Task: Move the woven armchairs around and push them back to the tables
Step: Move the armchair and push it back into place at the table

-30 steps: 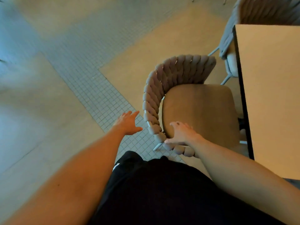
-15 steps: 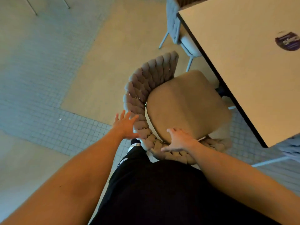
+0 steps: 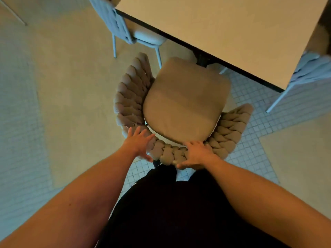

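A beige woven armchair (image 3: 186,102) with a padded seat stands right in front of me, its seat front facing the light table (image 3: 232,33). The front edge of the seat lies near the table's dark edge. My right hand (image 3: 197,155) grips the braided backrest rim, thumb at the back and fingers over the top. My left hand (image 3: 138,143) lies on the rim further left with its fingers spread, wrapping around the weave.
A grey-blue woven chair (image 3: 125,27) is tucked at the table's left side, and part of another one (image 3: 311,68) shows at the right edge. The floor mixes smooth beige patches and small square tiles. My dark trousers fill the bottom of the view.
The chair has swung round so its seat faces the table. My left hand went from hovering beside the backrest to lying on its rim. My right hand kept its hold.
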A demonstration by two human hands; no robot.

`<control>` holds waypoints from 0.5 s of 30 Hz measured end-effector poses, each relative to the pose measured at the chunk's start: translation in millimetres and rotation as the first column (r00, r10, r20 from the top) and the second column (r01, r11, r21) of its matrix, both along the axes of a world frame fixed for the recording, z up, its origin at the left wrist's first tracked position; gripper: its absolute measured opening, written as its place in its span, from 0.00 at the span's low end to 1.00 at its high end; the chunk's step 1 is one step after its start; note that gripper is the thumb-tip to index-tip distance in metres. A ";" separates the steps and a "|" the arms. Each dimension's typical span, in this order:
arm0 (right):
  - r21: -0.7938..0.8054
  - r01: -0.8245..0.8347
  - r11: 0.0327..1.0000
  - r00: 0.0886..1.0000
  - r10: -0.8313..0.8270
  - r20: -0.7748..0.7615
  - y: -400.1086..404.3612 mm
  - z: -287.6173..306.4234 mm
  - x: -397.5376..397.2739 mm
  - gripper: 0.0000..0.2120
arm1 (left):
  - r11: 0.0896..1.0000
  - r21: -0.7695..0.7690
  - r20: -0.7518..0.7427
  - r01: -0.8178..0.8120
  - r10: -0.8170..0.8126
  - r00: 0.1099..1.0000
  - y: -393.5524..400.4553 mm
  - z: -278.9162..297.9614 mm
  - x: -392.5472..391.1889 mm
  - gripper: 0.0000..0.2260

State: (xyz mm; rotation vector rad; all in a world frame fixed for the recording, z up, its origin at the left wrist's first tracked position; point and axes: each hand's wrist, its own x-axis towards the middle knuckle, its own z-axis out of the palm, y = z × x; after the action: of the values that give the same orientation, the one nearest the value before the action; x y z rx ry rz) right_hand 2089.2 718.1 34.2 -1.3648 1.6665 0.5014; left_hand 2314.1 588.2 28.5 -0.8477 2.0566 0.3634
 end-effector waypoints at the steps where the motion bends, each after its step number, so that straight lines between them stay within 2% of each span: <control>1: 0.004 0.022 1.000 1.000 -0.022 0.005 3.2 -0.7 5.7 0.53 | 1.000 0.005 0.000 0.025 -0.025 1.000 -2.8 -2.0 0.6 0.55; 11: -0.013 0.159 0.987 0.987 -0.159 -0.002 18.2 -23.2 49.1 0.52 | 0.972 0.029 0.043 0.234 -0.235 0.971 -15.7 -20.8 6.5 0.53; 15: -0.030 0.147 0.989 0.985 -0.149 -0.082 20.9 -36.5 65.1 0.45 | 0.943 -0.036 0.016 0.330 -0.330 0.944 -16.0 -28.3 12.6 0.41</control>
State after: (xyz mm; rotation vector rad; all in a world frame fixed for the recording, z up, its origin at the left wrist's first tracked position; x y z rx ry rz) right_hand 2154.3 739.0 -2.3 -1.2399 1.8317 0.4587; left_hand 2326.6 572.2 0.3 -0.5094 2.1555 0.1347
